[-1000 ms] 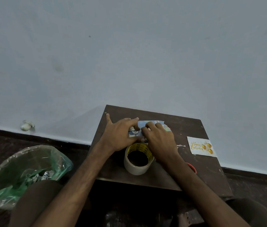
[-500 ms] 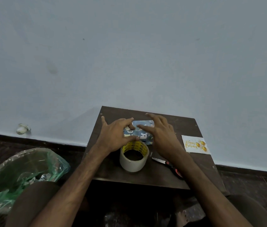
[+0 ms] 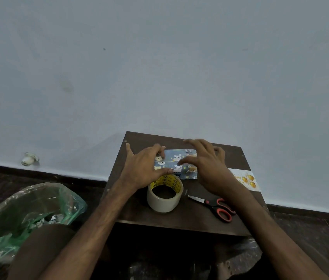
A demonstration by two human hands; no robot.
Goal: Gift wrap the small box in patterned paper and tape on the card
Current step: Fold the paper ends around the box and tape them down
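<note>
Head view: I saw one box [image 3: 181, 161] toward twelve o'clock on the table [image 3: 189, 221], left hand [image 3: 143, 168] pinching its nine o'clock end, right hand [image 3: 208, 168] splayed wide over it. One tape roll [image 3: 164, 201], one scissors [image 3: 214, 205]; one card [image 3: 247, 179] lay at the three o'clock edge.

The small box [image 3: 179, 163], already wrapped in blue with cartoon bears, lies flat mid-table [image 3: 179, 221]. A tape roll [image 3: 164, 201] stands on end just in front of it. The white card [image 3: 249, 179] with gold balloons lies flat at the right edge.
</note>
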